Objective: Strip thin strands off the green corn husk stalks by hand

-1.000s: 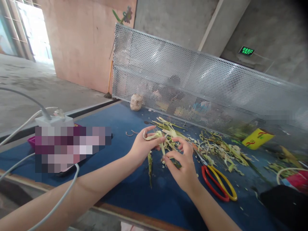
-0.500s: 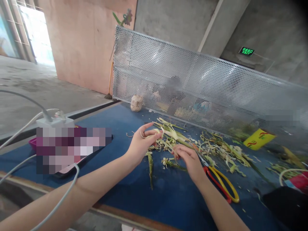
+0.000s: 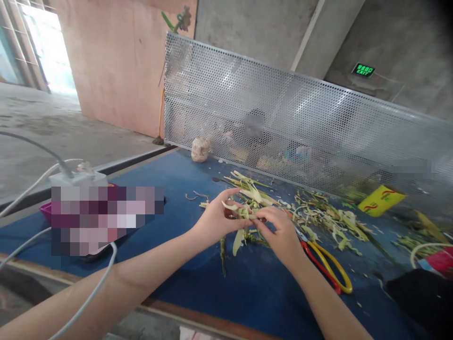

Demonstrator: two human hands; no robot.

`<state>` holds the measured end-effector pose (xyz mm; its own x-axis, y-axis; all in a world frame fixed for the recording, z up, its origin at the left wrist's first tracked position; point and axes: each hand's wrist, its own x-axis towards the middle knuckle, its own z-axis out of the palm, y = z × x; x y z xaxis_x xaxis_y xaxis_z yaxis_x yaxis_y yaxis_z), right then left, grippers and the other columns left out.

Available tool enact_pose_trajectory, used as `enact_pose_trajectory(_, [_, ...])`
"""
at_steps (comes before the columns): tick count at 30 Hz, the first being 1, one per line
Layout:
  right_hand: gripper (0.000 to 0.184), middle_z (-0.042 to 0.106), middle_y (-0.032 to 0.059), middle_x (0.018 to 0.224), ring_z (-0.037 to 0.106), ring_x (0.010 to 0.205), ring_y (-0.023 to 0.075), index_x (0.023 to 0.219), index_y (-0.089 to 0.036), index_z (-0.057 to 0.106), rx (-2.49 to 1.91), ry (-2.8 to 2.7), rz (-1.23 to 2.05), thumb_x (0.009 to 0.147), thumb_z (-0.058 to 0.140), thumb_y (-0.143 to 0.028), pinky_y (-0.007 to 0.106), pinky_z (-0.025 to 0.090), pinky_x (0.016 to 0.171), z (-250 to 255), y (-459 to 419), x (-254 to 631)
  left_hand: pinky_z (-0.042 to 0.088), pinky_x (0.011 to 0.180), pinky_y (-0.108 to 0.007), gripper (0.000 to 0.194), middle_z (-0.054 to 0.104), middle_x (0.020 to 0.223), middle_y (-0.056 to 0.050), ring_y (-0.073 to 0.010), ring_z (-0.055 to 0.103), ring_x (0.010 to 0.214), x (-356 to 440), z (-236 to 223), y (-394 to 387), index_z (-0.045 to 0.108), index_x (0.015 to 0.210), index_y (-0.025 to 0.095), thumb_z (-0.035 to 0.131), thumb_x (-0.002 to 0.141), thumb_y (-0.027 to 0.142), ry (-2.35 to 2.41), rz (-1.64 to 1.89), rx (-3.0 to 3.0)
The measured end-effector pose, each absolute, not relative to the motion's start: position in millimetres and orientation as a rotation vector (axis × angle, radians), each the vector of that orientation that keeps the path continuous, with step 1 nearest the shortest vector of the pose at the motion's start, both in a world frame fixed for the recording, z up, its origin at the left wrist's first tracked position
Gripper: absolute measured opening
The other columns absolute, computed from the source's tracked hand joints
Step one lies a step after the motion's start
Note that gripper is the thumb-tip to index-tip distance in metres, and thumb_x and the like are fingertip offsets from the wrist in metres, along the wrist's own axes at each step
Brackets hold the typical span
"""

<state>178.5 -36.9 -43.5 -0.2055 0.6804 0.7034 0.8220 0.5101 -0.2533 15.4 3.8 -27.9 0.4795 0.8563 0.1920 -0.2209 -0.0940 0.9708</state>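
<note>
Since half a second ago the two hands have come together: the left hand (image 3: 221, 215) has shifted toward the scissors (image 3: 327, 264), the right hand (image 3: 283, 231) has drawn its fingertips in to meet it, and a pale green leaf (image 3: 238, 242) now hangs below them. Both hands are over the blue table (image 3: 283, 302), left of the scissors, with the right wrist covering part of the red handle. The left thumb and bent fingers grasp a pale green husk (image 3: 230, 206), one curl of it showing above the thumb; the right thumb and fingers are pinched on the same bunch at the left fingertips, though which strip each one grips is too small to tell. That bunch is held left of the scissors and a little beyond their handles. Farther left of the scissors, below the left hand, lies a dark green spike (image 3: 222, 257), its upper part hidden. Loose husks (image 3: 255, 191) lie beyond the hands, on the far left side of the scissors. A heap of peelings (image 3: 332, 219) spreads just beyond the scissors, and a yellow packet (image 3: 381, 200) sits farther off to their right.
</note>
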Motion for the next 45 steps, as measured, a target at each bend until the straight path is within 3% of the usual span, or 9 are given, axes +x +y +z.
enact_pose_trajectory(9, [0.019,0.063,-0.0008,0.067,0.056,0.068,0.0153,0.066,-0.021,0.058,-1.264,-2.063,-0.156,0.081,0.047,-0.019,0.034,0.035,0.073,-28.7,-45.3,187.8,0.042,0.058,-0.022,0.064,0.061,0.074,-0.002,-0.0104,0.055,0.062,13.5,-26.3,5.1,0.039,0.117,0.014,0.067,0.060,0.019,0.643,1.055,1.413])
enact_pose_trajectory(16, [0.029,0.064,0.0054,0.088,0.057,0.087,0.0191,0.080,-0.020,0.064,-1.256,-1.892,0.203,0.086,0.038,-0.031,0.032,0.043,0.076,-32.6,-40.6,186.9,0.042,0.057,-0.022,0.064,0.061,0.068,0.000,-0.0112,0.057,0.060,15.5,-23.0,-2.0,0.040,0.117,0.015,0.068,0.060,0.022,0.577,0.943,1.370])
enact_pose_trajectory(20, [0.029,0.063,0.0041,0.079,0.058,0.078,0.0185,0.075,-0.018,0.064,-1.313,-1.733,0.507,0.082,0.043,-0.036,0.030,0.045,0.071,-37.2,-38.0,179.1,0.036,0.043,-0.019,0.055,0.056,0.054,0.003,-0.0084,0.048,0.043,17.5,-25.8,-4.7,0.040,0.119,0.014,0.058,0.071,0.033,0.589,0.851,1.454])
enact_pose_trajectory(24, [0.024,0.058,0.0021,0.068,0.055,0.070,0.0174,0.065,-0.017,0.059,-1.310,-1.619,0.676,0.076,0.052,-0.037,0.028,0.043,0.064,-40.5,-36.6,176.0,0.035,0.038,-0.019,0.056,0.056,0.061,0.003,-0.0050,0.041,0.037,18.1,-29.3,-3.4,0.041,0.117,0.015,0.061,0.068,0.034,0.595,0.827,1.487])
enact_pose_trajectory(34, [0.022,0.055,0.0001,0.062,0.048,0.059,0.0124,0.057,-0.017,0.057,-1.203,-1.324,0.600,0.068,0.062,-0.035,0.026,0.038,0.059,-37.9,-37.5,180.4,0.038,0.038,-0.018,0.050,0.053,0.063,0.003,-0.0070,0.048,0.044,17.6,-32.0,-3.1,0.041,0.116,0.017,0.058,0.071,0.028,0.505,0.650,1.520])
enact_pose_trajectory(38, [0.032,0.050,-0.0002,0.060,0.044,0.052,0.0097,0.076,-0.016,0.060,-1.157,-1.253,0.963,0.074,0.053,-0.047,0.024,0.036,0.051,-44.9,-33.9,180.1,0.038,0.037,-0.019,0.049,0.057,0.068,0.002,-0.0050,0.045,0.039,17.2,-30.2,-2.2,0.040,0.117,0.018,0.056,0.073,0.032,0.549,0.697,1.551])
enact_pose_trajectory(41, [0.038,0.052,0.0004,0.064,0.045,0.052,0.0093,0.094,-0.017,0.057,-1.130,-1.306,1.264,0.077,0.048,-0.049,0.022,0.036,0.048,-46.1,-35.6,175.4,0.040,0.040,-0.021,0.027,0.060,0.094,-0.006,-0.0027,0.044,0.038,15.6,-28.2,-0.4,0.057,0.090,0.015,0.048,0.077,0.037,0.665,0.796,1.639])
enact_pose_trajectory(43, [0.035,0.054,-0.0003,0.065,0.044,0.051,0.0082,0.097,-0.017,0.056,-1.140,-1.379,1.286,0.074,0.055,-0.044,0.021,0.036,0.048,-45.4,-37.7,172.1,0.044,0.047,-0.023,0.033,0.054,0.114,-0.008,-0.0019,0.047,0.043,14.2,-27.3,0.6,0.057,0.058,0.012,0.047,0.077,0.038,0.718,0.881,1.775])
enact_pose_trajectory(45, [0.032,0.055,-0.0004,0.067,0.045,0.051,0.0078,0.097,-0.017,0.056,-1.140,-1.418,1.267,0.072,0.060,-0.038,0.021,0.037,0.049,-45.4,-39.1,169.9,0.045,0.055,-0.023,0.033,0.055,0.114,-0.006,-0.0041,0.051,0.050,13.3,-27.2,1.1,0.058,0.055,0.013,0.049,0.076,0.037,0.744,0.939,1.857])
